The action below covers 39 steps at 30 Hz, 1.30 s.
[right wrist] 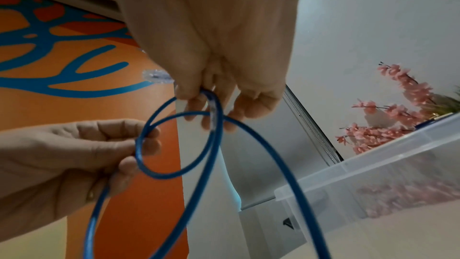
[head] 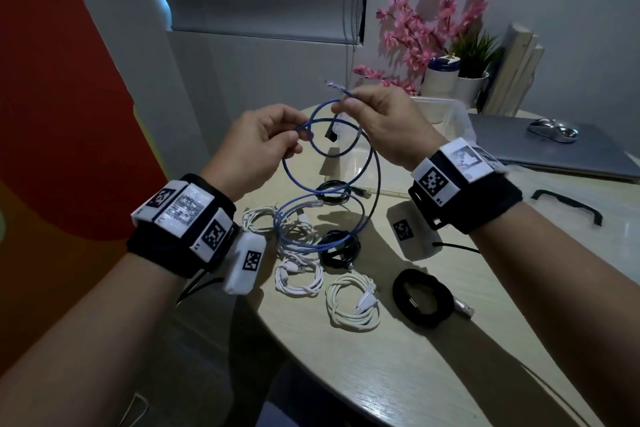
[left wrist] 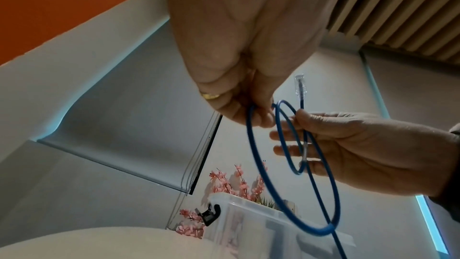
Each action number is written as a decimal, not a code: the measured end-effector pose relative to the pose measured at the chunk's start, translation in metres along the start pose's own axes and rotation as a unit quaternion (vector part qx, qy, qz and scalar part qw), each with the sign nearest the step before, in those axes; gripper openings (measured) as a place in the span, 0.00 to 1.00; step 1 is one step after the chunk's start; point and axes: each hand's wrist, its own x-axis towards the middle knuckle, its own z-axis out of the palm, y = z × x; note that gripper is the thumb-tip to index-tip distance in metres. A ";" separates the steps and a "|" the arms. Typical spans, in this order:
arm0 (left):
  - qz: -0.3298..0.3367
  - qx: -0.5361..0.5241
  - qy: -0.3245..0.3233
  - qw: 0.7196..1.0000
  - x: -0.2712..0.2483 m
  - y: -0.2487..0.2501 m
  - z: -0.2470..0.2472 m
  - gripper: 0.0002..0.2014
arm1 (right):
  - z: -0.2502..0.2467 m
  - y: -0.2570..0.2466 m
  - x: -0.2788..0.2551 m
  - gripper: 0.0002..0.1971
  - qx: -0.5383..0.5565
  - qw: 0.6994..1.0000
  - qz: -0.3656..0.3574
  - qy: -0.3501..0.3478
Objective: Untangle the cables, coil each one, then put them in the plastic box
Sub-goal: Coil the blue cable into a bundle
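Observation:
Both hands hold a blue network cable (head: pixel 349 180) up above the round table (head: pixel 398 357). My right hand (head: pixel 349 102) pinches it just behind its clear plug (head: pixel 90 83), seen again as the clear plug (left wrist: pixel 300 84). My left hand (head: pixel 294 135) pinches the side of a small loop (right wrist: pixel 179 145) formed in the cable. A larger loop hangs below, and the cable's tail runs down into a tangle of white and black cables (head: pixel 304 232) on the table. The clear plastic box (head: pixel 440 114) stands behind my right hand.
On the table in front lie two coiled white cables (head: pixel 299 279) (head: pixel 353 305) and a coiled black cable (head: pixel 422 298). A closed laptop (head: pixel 554 156) with a mouse (head: pixel 552 130) sits at the right, with pink flowers (head: pixel 426 24) and pots behind. A black strap (head: pixel 568 206) lies at the right.

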 end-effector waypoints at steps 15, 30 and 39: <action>-0.011 0.025 0.088 0.996 0.005 -0.011 0.001 0.12 | 0.001 -0.012 -0.011 0.09 0.222 0.969 0.108 -0.021; 0.087 0.116 0.076 0.987 0.007 -0.011 0.006 0.13 | 0.007 -0.017 -0.016 0.16 0.286 0.943 0.132 -0.103; -0.035 -0.144 0.035 0.988 -0.004 -0.006 0.024 0.14 | -0.001 -0.019 -0.017 0.13 0.350 0.925 0.112 -0.094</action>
